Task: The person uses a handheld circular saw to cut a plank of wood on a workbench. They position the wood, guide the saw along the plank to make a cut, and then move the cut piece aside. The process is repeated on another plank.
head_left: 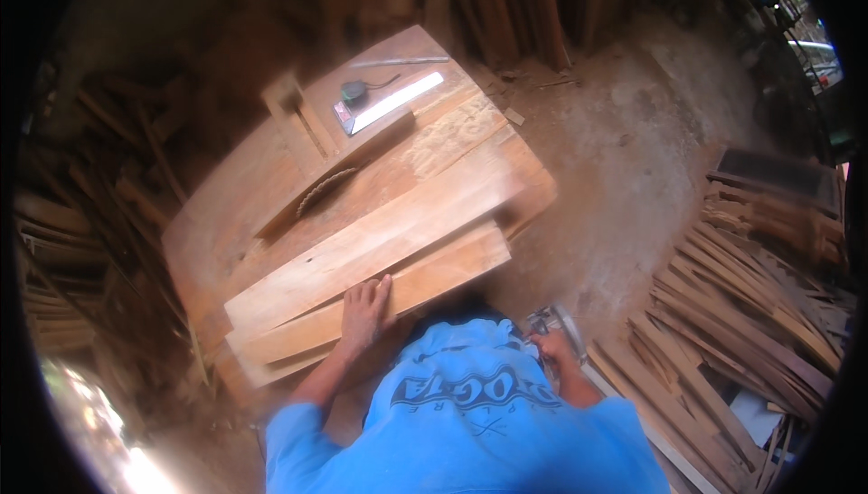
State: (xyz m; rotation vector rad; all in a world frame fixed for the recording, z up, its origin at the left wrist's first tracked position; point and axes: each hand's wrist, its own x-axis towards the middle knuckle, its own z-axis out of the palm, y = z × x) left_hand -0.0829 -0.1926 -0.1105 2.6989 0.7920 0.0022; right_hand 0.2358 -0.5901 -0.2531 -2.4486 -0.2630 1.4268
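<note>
Head view shows my left hand (364, 311) lying flat and open, fingers stretched, on the near end of a long wooden plank (380, 245) that rests with another plank (398, 291) on the table saw (271, 178), just beside the round saw blade (324, 188). My right hand (553, 347) is low beside my blue shirt (470, 413), fingers curled around a metal part that I cannot identify. A pile of thin wood strips (741, 313) lies on the floor at my right.
</note>
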